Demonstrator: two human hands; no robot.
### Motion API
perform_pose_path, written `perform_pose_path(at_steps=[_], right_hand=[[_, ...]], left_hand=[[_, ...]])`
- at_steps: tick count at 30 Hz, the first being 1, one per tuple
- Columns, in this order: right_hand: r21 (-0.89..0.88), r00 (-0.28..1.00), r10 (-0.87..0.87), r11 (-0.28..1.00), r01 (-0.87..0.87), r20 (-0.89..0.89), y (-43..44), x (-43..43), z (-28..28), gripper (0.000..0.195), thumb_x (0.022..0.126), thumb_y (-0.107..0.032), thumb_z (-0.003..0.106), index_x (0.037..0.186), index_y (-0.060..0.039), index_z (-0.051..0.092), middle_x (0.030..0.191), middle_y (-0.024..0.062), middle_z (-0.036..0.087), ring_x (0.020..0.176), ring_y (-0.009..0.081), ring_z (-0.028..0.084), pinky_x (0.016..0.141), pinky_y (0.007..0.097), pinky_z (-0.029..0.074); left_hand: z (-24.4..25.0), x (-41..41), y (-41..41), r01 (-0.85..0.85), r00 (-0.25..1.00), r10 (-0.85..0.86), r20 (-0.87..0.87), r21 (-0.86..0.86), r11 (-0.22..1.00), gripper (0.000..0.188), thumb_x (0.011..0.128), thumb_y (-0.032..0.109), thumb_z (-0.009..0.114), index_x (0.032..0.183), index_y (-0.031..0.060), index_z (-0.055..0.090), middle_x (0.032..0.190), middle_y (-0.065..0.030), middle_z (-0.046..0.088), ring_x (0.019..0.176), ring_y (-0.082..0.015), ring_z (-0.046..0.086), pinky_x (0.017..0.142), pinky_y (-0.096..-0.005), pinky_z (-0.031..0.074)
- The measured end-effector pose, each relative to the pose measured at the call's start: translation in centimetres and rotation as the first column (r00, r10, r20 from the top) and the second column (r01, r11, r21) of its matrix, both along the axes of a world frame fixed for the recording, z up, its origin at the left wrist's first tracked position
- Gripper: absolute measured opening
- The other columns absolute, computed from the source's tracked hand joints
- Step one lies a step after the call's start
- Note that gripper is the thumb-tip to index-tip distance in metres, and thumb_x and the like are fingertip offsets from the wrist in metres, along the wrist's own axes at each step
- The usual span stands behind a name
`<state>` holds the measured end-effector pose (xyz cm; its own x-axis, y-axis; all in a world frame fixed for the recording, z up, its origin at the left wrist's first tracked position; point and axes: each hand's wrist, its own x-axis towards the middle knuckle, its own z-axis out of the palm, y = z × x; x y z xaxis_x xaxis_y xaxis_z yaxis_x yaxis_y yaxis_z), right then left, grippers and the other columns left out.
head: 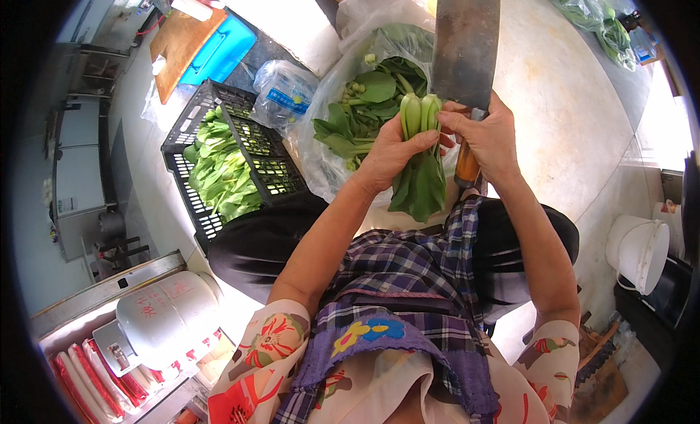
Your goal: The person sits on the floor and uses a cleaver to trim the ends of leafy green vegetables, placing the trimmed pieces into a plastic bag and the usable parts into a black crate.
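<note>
My left hand (388, 156) holds two bok choy heads (411, 118) side by side, pale bases up and green leaves hanging down. In my right hand (495, 139) is a wide cleaver (465, 46), its dark blade pointing away from me and its wooden handle (468, 161) below my palm. The thumb and fingers of that hand also reach the right-hand bok choy. Beneath and beyond my hands, a clear plastic bag (322, 167) stands open with loose green leaves (377, 87) and trimmed bits inside.
A black plastic crate (178, 175) with bok choy (221, 167) is beside my left knee. Beyond it are a crumpled plastic bag (287, 85) and a blue bin (219, 49) under a wooden board (183, 44). A gas cylinder (164, 320) is at lower left, a white bucket (634, 252) at right.
</note>
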<state>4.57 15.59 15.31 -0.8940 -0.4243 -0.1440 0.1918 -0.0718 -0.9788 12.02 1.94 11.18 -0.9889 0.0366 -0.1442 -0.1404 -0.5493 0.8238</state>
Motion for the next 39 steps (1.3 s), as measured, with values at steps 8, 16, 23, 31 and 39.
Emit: perform_pose_path(at_steps=[8,16,23,31,39], right_hand=[[0.137,0.923,-0.026,0.987,0.085,-0.384,-0.1,0.3,-1.0,0.021,0.073,0.000,0.067,0.093,-0.0004,0.058,0.073,0.0069,0.064,0.057,0.0129,0.060,0.051,0.0257,0.048],[0.397,0.203,0.353,0.883,0.252,-0.913,0.2,1.2,-0.6,0.041,0.062,-0.002,0.062,0.102,-0.0113,0.063,0.064,0.0034,0.057,0.054,0.0169,0.057,0.047,0.0300,0.046],[0.488,0.167,0.459,0.835,0.256,-0.873,0.1,1.5,-1.2,0.034,0.067,-0.004,0.058,0.101,-0.0101,0.062,0.057,0.0020,0.049,0.051,0.0160,0.054,0.046,0.0297,0.044],[0.513,0.173,0.483,0.815,0.270,-0.858,0.3,1.9,-1.3,0.037,0.068,-0.004,0.058,0.104,-0.0100,0.061,0.059,0.0023,0.049,0.051,0.0165,0.054,0.046,0.0299,0.044],[0.563,0.260,0.507,0.790,0.242,-0.822,0.3,1.9,-2.1,0.040,0.069,-0.001,0.058,0.107,-0.0104,0.059,0.065,0.0050,0.055,0.056,0.0197,0.058,0.048,0.0321,0.045]], left_hand=[[-0.4,-0.1,-1.2,-0.049,0.998,0.057,0.041,-0.191,0.980,0.022,0.084,0.010,0.060,0.102,-0.0022,0.057,0.081,-0.0054,0.060,0.072,-0.0135,0.056,0.070,-0.0261,0.048],[-4.0,2.3,-4.9,-0.208,0.969,0.243,0.048,-0.373,0.904,0.025,0.085,0.009,0.059,0.108,0.0024,0.054,0.097,-0.0063,0.056,0.086,-0.0151,0.053,0.079,-0.0277,0.045],[-7.6,3.8,-7.2,-0.135,0.984,0.177,0.021,-0.555,0.821,0.034,0.086,0.012,0.056,0.119,0.0042,0.049,0.120,-0.0098,0.049,0.110,-0.0198,0.044,0.096,-0.0326,0.035],[-3.6,3.6,-5.6,-0.144,0.963,0.260,0.067,-0.689,0.711,0.030,0.084,0.007,0.060,0.112,0.0039,0.051,0.110,-0.0055,0.053,0.100,-0.0142,0.049,0.089,-0.0288,0.041],[-2.8,2.8,-5.8,-0.017,0.962,0.202,0.182,-0.702,0.712,0.018,0.085,0.004,0.057,0.104,0.0021,0.056,0.088,-0.0026,0.060,0.079,-0.0113,0.054,0.070,-0.0264,0.044]])
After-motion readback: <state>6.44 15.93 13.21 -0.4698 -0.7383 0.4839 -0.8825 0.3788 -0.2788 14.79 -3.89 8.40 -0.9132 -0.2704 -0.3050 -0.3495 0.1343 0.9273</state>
